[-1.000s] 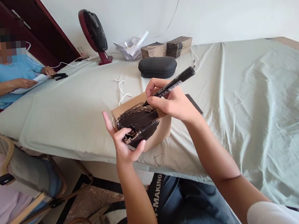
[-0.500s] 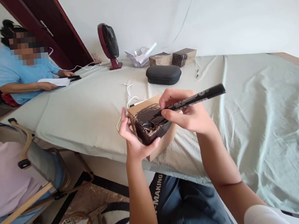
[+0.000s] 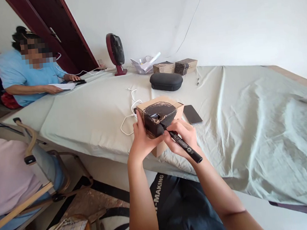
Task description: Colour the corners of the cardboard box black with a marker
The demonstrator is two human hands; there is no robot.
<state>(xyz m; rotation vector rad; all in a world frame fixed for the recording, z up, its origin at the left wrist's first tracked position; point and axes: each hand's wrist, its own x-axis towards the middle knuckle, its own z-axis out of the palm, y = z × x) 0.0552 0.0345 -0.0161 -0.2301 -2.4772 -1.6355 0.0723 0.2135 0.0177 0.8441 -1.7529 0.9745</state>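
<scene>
Pale tablecloth (image 3: 246,128) spreads wide on our right, past the phone (image 3: 192,114). Near its front edge we have the cardboard box (image 3: 166,108), our left hand (image 3: 142,143) clamped on its left side. Our right hand (image 3: 186,133) grips the black marker (image 3: 187,148), tip at the box's blackened face. Beyond the box, well apart, lies the black case (image 3: 166,82).

Left hand (image 3: 142,141) has a brown cardboard box scribbled heavily in black (image 3: 166,110), and the right hand (image 3: 181,134) has a chunky black marker pen (image 3: 186,146), tip right at the inked part. Flat dark rectangular phone (image 3: 193,114) just beside, black rounded case (image 3: 166,82) farther back, all on a wrinkly pale-green cloth (image 3: 251,128).
</scene>
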